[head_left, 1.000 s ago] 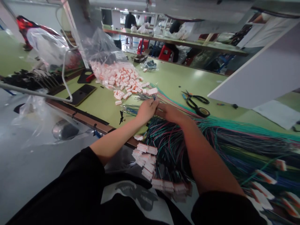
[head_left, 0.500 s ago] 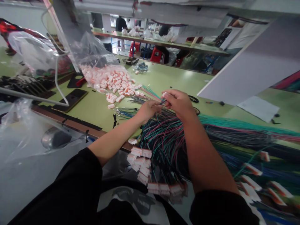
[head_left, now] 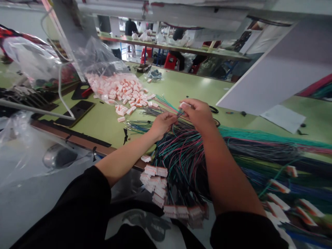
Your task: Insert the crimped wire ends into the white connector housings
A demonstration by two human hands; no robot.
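My right hand (head_left: 198,112) pinches a small white and orange connector (head_left: 184,105) above the green table. Thin wires (head_left: 180,112) run from the connector to my left hand (head_left: 164,124), whose fingers are closed on them. Below both hands lies a thick bundle of green, pink and dark wires (head_left: 181,145). Finished-looking connectors on wire ends (head_left: 155,171) hang over the table's front edge. Left of my hands, loose white and orange connectors (head_left: 127,90) spill from a clear plastic bag (head_left: 100,62).
A dark phone (head_left: 75,114) lies at the left beside a bent white metal rod (head_left: 60,83). A white panel (head_left: 272,65) leans at the right above a sheet of paper (head_left: 282,118). Black tape rolls (head_left: 213,109) lie behind my right forearm. People sit at a far bench.
The view has shifted slightly. My left hand has moved a little away from the connector along the wires; my right hand keeps its hold.
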